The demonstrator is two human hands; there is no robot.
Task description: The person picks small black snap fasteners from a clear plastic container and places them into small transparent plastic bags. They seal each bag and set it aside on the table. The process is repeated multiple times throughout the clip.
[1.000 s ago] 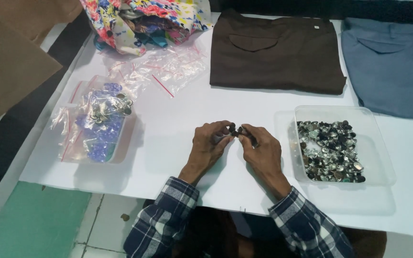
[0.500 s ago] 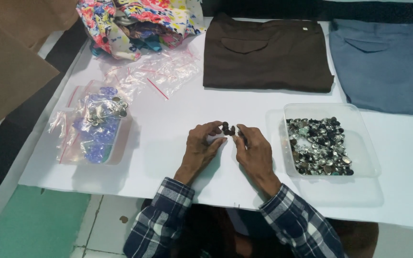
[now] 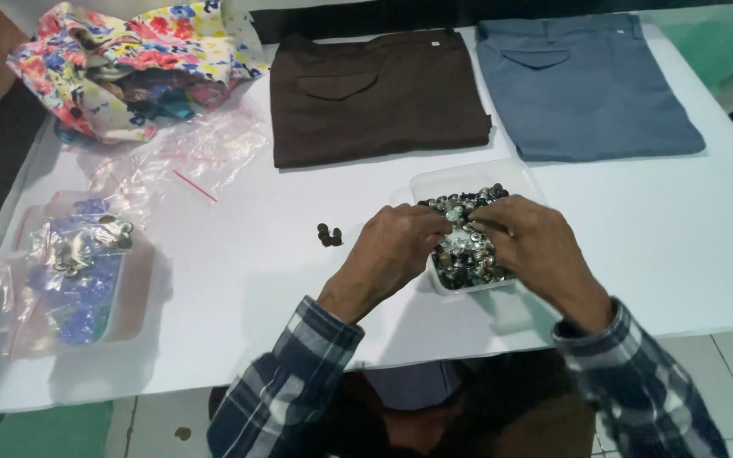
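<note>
The left hand [image 3: 392,246] and the right hand [image 3: 523,246] are reaching together into the clear plastic tray [image 3: 434,182], fingertips meeting over the heap of small metal buttons [image 3: 468,254] that fills it. Both hands are curled, fingers drawn close as if pinching, but whether either is actually clamped on a button cannot be told, since the knuckles are hiding the fingertips.

To do this picking step well, the fingers should be taking one piece at a time from the top of the heap, lifting straight up so that neighbouring pieces are not dragged over the low rim. The tray is sitting near the front edge of the white table [image 3: 239,280], so downward pressure should be kept light to avoid tipping it.

A small cluster of dark buttons [image 3: 328,235] is lying on the table just left of the left hand. Further left, a clear bag of blue and metal pieces [image 3: 82,280] is resting. Beyond lie folded brown trousers [image 3: 375,97], grey-blue trousers [image 3: 583,85] and floral cloth [image 3: 129,59].
</note>
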